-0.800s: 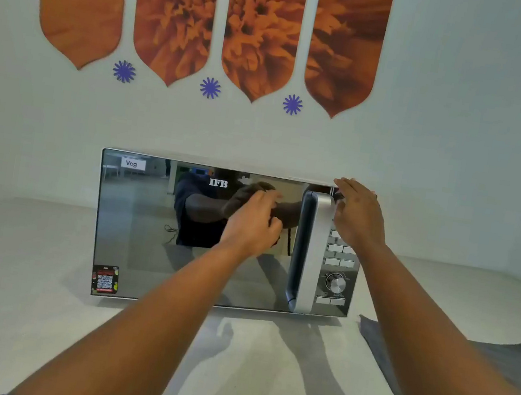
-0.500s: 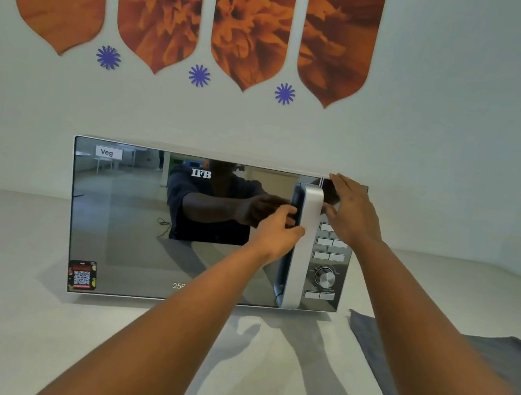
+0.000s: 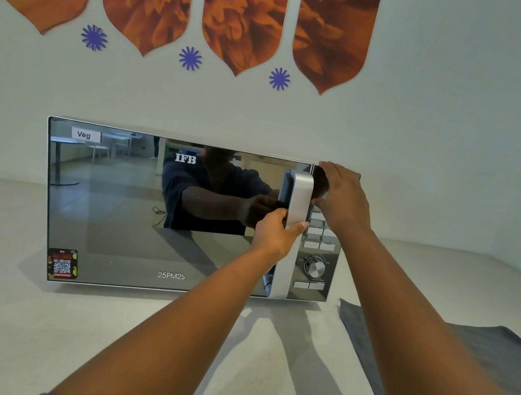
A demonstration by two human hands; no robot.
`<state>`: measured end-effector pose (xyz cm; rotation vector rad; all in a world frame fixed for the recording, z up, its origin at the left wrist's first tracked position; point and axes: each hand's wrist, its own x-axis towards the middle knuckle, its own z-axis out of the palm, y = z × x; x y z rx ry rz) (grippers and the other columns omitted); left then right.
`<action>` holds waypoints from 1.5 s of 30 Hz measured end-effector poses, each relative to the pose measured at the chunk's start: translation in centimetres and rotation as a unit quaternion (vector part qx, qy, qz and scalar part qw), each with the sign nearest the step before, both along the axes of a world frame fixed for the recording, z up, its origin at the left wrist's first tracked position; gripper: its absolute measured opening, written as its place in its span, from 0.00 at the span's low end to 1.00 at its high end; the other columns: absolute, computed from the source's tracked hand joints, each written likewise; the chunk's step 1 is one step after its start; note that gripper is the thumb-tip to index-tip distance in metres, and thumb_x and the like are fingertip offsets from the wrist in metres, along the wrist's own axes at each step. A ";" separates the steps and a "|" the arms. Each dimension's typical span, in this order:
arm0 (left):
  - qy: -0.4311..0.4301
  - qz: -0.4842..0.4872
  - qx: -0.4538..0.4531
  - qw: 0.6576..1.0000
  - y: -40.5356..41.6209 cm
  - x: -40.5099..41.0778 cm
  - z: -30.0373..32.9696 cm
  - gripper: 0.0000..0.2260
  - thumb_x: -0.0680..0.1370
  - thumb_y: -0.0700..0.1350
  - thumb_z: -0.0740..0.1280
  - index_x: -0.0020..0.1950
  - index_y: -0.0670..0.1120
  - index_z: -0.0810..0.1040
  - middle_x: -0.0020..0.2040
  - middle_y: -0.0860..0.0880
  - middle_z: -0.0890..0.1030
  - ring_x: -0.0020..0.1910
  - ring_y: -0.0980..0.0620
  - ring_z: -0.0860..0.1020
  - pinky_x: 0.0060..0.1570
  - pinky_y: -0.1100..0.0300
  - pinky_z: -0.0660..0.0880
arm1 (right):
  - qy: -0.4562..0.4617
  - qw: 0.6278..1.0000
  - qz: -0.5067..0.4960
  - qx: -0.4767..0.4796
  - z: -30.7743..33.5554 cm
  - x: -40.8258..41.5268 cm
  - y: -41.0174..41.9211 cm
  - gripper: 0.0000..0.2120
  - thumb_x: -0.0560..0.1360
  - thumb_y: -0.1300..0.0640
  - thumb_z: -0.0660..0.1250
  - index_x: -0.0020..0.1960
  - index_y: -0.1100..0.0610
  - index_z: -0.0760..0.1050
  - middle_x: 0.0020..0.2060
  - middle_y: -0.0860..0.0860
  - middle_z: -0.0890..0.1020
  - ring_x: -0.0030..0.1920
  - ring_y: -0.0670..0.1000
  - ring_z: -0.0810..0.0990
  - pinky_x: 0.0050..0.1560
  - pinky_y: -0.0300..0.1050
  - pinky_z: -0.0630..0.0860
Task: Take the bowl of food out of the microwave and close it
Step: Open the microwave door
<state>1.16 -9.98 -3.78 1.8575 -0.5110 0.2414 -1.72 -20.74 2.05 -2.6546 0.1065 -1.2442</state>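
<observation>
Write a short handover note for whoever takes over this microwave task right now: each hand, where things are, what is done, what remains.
Left hand: wrapped around the vertical silver door handle.
Right hand: flat against the top right corner of the mirror-fronted silver microwave, bracing it.
Door is shut; the bowl of food is not visible.
Grey cloth lies on the white counter, right of the microwave.
Done: nothing yet. Left: open the door, remove the bowl, close it.
</observation>
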 end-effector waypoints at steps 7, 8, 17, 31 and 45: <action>0.001 0.043 -0.014 0.999 -0.4 0.3 0.0 0.14 0.75 0.48 0.67 0.57 0.42 0.76 0.58 0.42 0.80 0.56 0.44 0.79 0.54 0.54 0.77 | 0.027 0.999 -0.008 -0.021 -0.1 -0.3 0.0 0.37 0.69 0.62 0.71 0.72 0.55 0.56 0.74 0.54 0.62 0.74 0.54 0.57 0.71 0.52 0.62; -0.003 0.049 -0.015 0.999 -0.5 0.3 0.0 0.14 0.75 0.48 0.67 0.56 0.42 0.76 0.58 0.42 0.80 0.55 0.45 0.79 0.53 0.55 0.77 | 0.028 0.999 -0.008 -0.020 -0.1 -0.3 0.0 0.37 0.69 0.62 0.71 0.73 0.55 0.56 0.74 0.54 0.62 0.74 0.54 0.57 0.71 0.52 0.62; -0.021 0.071 -0.010 0.997 -0.6 0.4 -0.1 0.13 0.74 0.48 0.69 0.54 0.42 0.77 0.56 0.43 0.82 0.53 0.46 0.80 0.46 0.61 0.75 | 0.025 0.999 -0.005 -0.019 -0.3 -0.1 0.1 0.38 0.69 0.61 0.71 0.73 0.55 0.54 0.74 0.55 0.60 0.75 0.55 0.56 0.71 0.53 0.61; -0.060 0.090 -0.009 0.994 -0.6 0.7 -0.6 0.13 0.74 0.49 0.69 0.53 0.42 0.78 0.54 0.43 0.83 0.51 0.47 0.81 0.44 0.63 0.75 | 0.011 1.000 -0.004 -0.015 -0.6 0.3 0.0 0.35 0.70 0.61 0.70 0.72 0.56 0.56 0.73 0.56 0.62 0.74 0.56 0.57 0.71 0.54 0.62; 0.036 -0.041 -0.092 0.994 -1.8 0.2 -0.5 0.18 0.79 0.51 0.59 0.66 0.44 0.67 0.46 0.53 0.75 0.34 0.63 0.69 0.32 0.75 0.65 | 0.005 0.998 -0.033 -0.057 2.2 1.1 -0.4 0.21 0.71 0.63 0.68 0.63 0.59 0.71 0.58 0.58 0.76 0.59 0.58 0.71 0.56 0.52 0.71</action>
